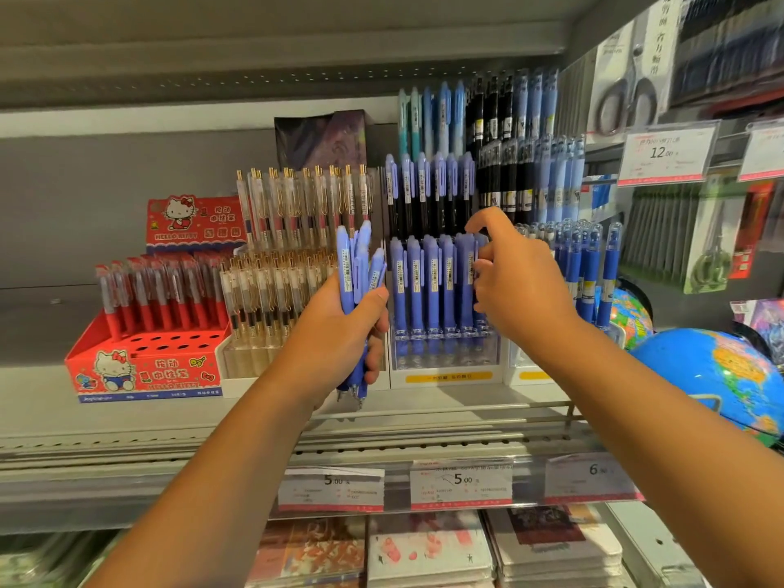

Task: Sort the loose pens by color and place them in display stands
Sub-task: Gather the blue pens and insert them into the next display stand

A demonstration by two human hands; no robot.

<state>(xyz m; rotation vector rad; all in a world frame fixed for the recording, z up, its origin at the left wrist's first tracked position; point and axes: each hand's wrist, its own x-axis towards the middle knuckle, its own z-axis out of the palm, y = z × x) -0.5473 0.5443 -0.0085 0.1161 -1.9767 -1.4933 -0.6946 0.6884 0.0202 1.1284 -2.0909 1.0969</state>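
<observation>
**A:** Where are the loose pens?

**B:** Just left of the clear display stand (441,358). The left hand (339,333) has its fingers wrapped tight round a bundle of periwinkle pens (358,265), which are upright with clips up and tips poking out below the fist.

**A:** And in the stand itself?

**B:** Its front row of pens (428,282) is the same colour and also upright, so the bundle's long axis already runs parallel to them.

**A:** The right hand?

**B:** The right hand (522,286) is at the stand's right end. Its fingers (483,258) are curled against the last pens of that row and the thumb is raised. The hand hides the contact, so I cannot tell whether they pinch a pen or only steady the row.

**A:** So what does the next move turn on?

**B:** I'd say the crossing. The supply sits left of the stand and the working fingers are at its right end. The right hand is nearer the row, so a pen must pass across the stand's front and stay vertical.
</observation>
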